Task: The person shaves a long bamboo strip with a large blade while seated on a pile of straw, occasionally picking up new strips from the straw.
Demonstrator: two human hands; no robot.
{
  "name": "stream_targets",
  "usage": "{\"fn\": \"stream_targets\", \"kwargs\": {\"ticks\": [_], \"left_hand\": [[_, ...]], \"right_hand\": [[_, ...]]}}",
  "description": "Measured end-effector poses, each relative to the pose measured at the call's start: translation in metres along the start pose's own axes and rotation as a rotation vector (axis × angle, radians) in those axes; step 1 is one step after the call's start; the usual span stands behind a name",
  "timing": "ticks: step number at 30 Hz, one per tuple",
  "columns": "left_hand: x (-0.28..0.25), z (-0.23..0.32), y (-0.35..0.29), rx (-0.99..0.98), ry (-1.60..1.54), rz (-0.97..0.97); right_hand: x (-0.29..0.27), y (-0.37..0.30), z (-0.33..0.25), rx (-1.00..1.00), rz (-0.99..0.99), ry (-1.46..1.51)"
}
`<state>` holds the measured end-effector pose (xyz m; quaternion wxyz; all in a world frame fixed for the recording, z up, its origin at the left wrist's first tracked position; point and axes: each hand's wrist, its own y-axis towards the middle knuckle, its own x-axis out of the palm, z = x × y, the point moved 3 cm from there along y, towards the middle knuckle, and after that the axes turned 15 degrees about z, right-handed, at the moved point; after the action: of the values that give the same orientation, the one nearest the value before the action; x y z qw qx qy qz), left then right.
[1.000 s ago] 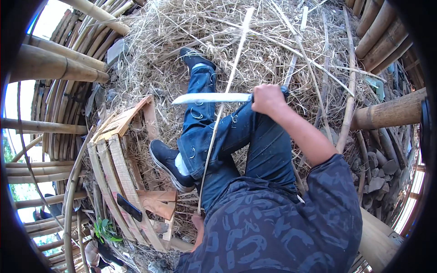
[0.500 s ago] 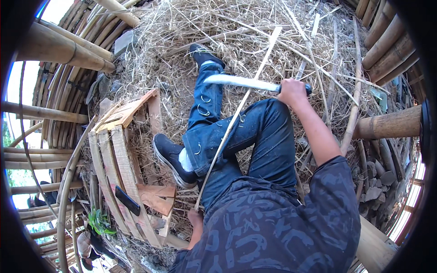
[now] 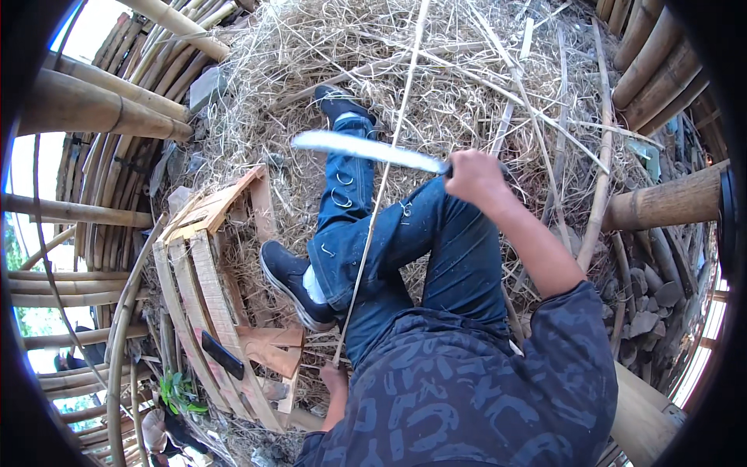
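Observation:
My right hand (image 3: 475, 177) is closed round the dark handle of a machete (image 3: 366, 149), whose long bright blade points left above my raised knee. The blade lies across a long thin bamboo strip (image 3: 381, 194), seeming to touch it; how firmly I cannot tell. Down by my left hip, my left hand (image 3: 334, 377) grips the near end of that strip. From there the strip runs up over my thigh and out past the shavings at the far side. Small curled shavings (image 3: 341, 198) cling to my jeans.
A slatted wooden crate (image 3: 206, 296) with a black phone (image 3: 222, 356) on it stands at my left. Dry shavings (image 3: 358, 62) cover the ground ahead, with loose bamboo strips (image 3: 537, 117) at right. Bamboo poles (image 3: 669, 204) and stones (image 3: 642, 323) border the right side.
The machete and my right hand have moved left and slightly down. The bamboo strip has swung its far end leftward and now stands more upright. My left hand stays near my hip.

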<state>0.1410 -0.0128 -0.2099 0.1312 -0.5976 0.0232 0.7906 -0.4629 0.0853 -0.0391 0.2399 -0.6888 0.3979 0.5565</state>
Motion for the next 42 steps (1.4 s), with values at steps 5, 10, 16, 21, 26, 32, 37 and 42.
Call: {"fn": "stream_targets", "kwargs": {"ticks": [5, 10, 16, 21, 26, 32, 37, 42], "left_hand": [[0.024, -0.025, -0.014, 0.039, -0.183, 0.131], [0.008, -0.004, 0.000, 0.012, -0.002, 0.009], [0.007, -0.014, 0.003, 0.002, 0.061, -0.005], [0.015, -0.022, -0.008, -0.006, 0.008, 0.017], [0.006, -0.019, 0.004, 0.049, 0.108, 0.013], [0.003, -0.015, 0.018, 0.098, 0.077, 0.001], [-0.002, -0.023, 0.030, 0.013, 0.087, -0.055], [-0.024, 0.001, 0.043, 0.112, 0.072, -0.199]], "right_hand": [[0.007, 0.021, 0.012, -0.061, -0.098, -0.248], [-0.011, 0.029, 0.082, 0.209, -0.048, -0.292], [-0.013, 0.007, 0.049, 0.056, -0.068, -0.204], [0.007, 0.023, 0.085, 0.102, -0.035, -0.294], [0.001, 0.019, 0.087, 0.121, 0.035, -0.275], [-0.051, 0.032, 0.136, 0.211, 0.110, -0.435], [-0.077, 0.001, 0.119, 0.144, 0.164, -0.365], [-0.029, -0.054, 0.132, 0.214, 0.189, 0.332]]}}
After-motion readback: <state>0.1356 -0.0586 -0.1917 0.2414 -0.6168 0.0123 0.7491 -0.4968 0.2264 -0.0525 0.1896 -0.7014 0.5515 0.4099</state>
